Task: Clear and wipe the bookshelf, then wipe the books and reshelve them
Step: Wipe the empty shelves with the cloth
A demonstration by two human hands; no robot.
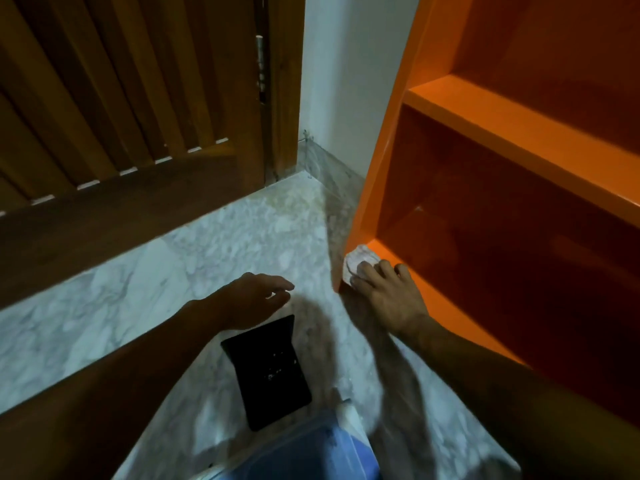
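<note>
Seemingly right hand (388, 292) on cloth (360, 263)

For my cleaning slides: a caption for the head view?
Right hand presses a cloth on the orange bookshelf's bottom corner.
</note>
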